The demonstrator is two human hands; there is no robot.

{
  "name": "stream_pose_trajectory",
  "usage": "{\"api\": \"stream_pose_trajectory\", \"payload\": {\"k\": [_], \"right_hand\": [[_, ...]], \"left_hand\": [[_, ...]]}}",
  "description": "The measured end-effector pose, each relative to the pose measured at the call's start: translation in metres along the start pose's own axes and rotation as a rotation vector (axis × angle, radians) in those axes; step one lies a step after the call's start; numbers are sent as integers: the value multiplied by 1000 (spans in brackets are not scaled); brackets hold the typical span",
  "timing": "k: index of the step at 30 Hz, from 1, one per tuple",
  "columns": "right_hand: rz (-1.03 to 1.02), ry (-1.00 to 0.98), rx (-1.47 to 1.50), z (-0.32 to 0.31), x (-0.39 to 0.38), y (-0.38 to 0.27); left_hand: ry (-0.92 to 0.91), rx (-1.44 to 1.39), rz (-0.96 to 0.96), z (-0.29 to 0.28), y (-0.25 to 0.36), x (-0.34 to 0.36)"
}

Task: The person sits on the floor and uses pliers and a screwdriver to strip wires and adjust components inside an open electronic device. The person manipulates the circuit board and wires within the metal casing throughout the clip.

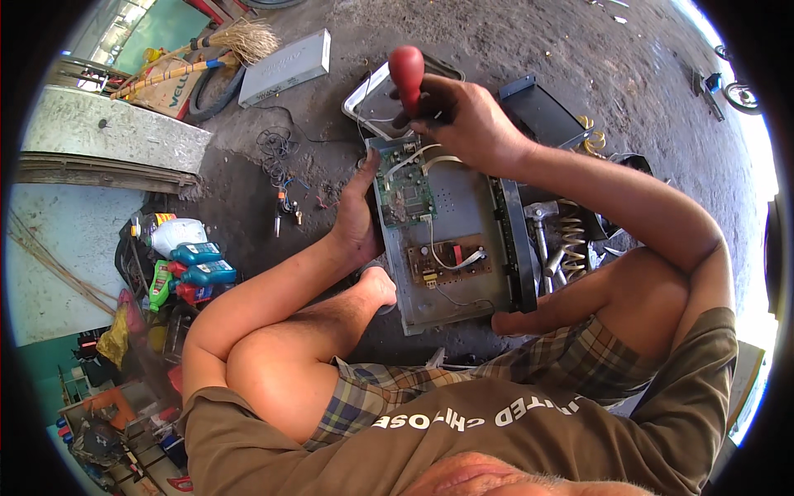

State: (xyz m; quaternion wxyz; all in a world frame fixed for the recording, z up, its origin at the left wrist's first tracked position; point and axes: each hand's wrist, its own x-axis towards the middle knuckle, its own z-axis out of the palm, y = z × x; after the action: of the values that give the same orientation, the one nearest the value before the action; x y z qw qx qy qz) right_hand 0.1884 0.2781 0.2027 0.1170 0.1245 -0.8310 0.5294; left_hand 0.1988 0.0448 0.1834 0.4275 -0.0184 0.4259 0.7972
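My right hand (463, 124) is closed around a screwdriver with a red handle (407, 73), held over the upper end of an open metal device chassis (463, 306); the tool's tip is hidden. My left hand (357, 202) grips the chassis's left edge. Inside are a green circuit board (407, 194) at the upper left and a brown board (438, 260) lower down, joined by white cables (434, 231). A black panel (517, 256) runs along the right side.
Beyond lie a white-rimmed cover (357, 103), black metal plate (538, 107), silver box (285, 66) and tangled cord (277, 153). Metal springs (571, 236) and a hammer (542, 213) lie right. Several bottles (198, 273) stand left beside a low concrete ledge (99, 124). My bare legs (277, 372) flank the chassis.
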Motion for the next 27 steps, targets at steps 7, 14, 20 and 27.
{"api": "stream_pose_trajectory", "payload": {"k": [7,14,20,27], "right_hand": [[92,-56,45,-3,3,1],[137,-47,-49,1,0,-18],[14,15,1,2,1,2],[124,-60,-20,0,-2,-4]], "left_hand": [[-28,0,14,3,0,0],[20,-9,4,-4,-1,1],[-9,-19,-6,-3,-2,0],[8,-31,10,-2,-4,2]]}}
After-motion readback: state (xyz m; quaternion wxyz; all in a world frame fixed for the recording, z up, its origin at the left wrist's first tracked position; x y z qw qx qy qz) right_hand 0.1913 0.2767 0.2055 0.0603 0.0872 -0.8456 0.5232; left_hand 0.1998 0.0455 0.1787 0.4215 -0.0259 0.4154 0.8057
